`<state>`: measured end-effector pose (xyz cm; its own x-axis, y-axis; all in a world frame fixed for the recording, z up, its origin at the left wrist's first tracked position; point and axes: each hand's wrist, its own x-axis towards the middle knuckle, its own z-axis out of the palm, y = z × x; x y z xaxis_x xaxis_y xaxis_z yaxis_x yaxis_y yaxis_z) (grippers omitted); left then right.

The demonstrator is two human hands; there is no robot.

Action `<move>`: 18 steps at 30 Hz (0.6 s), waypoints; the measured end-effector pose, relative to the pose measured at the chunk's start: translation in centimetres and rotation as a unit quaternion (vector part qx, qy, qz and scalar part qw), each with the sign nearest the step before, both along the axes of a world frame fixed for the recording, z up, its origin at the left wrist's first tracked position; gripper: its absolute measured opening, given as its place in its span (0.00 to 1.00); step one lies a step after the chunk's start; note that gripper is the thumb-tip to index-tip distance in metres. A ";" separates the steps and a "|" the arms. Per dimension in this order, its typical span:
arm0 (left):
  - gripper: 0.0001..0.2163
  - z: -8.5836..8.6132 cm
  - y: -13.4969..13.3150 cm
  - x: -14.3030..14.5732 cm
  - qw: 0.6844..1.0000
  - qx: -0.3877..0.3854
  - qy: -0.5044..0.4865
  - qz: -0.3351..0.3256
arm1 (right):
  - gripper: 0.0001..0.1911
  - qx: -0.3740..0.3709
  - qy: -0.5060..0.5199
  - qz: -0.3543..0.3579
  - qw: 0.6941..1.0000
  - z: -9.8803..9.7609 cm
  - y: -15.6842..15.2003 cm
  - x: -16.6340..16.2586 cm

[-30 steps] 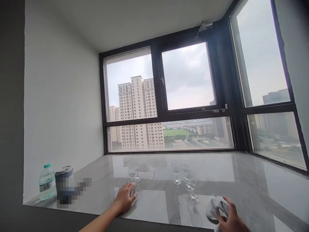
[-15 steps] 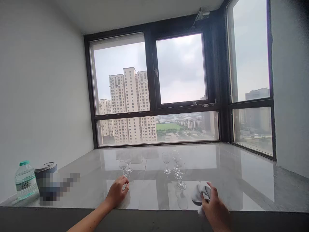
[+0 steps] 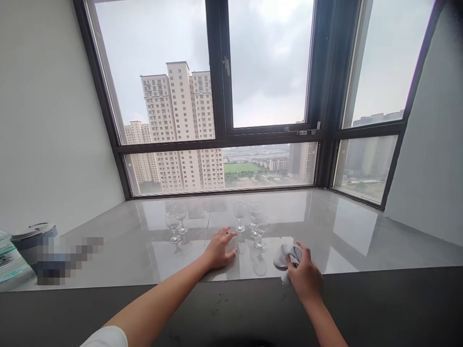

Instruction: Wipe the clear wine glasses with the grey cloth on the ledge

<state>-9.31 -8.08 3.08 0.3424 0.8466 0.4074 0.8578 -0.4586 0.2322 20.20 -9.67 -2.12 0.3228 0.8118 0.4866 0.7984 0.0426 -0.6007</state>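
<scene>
My left hand (image 3: 221, 248) hovers low over the glossy tiled sill, fingers apart and nothing in them, just left of the nearest stemmed glass (image 3: 260, 233). Behind that glass stand several more clear glasses, among them one stemmed glass (image 3: 239, 217) at the left of the cluster. Two further glasses sit apart to the left, a front one (image 3: 173, 226) and a rear one (image 3: 182, 220); all are upright. A crumpled grey-white cloth (image 3: 287, 255) is pinched in my right hand (image 3: 306, 274), close to the sill's front edge, right of the nearest glass.
A plastic bottle (image 3: 10, 260) and a dark lidded container (image 3: 31, 243), partly pixelated, stand at the sill's left end. Dark-framed windows (image 3: 220, 140) rise behind the sill (image 3: 126, 255), whose front edge drops to a grey face.
My left hand has moved right, from beside the left pair of glasses toward the right cluster. The right hand still holds the cloth. The camera view has tilted down and shifted.
</scene>
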 end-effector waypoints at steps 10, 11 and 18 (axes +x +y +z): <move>0.27 -0.1 2.3 2.3 1.000 -0.004 0.008 0.001 | 0.27 0.008 -0.012 -0.013 1.000 -0.6 0.4 -0.1; 0.25 -0.3 2.5 2.3 0.999 0.005 -0.009 0.034 | 0.27 0.011 -0.011 -0.013 1.000 -0.6 0.4 -0.1; 0.30 -1.0 5.1 2.5 0.995 -0.071 -0.006 0.076 | 0.26 0.017 -0.002 0.002 1.000 -1.1 0.6 0.0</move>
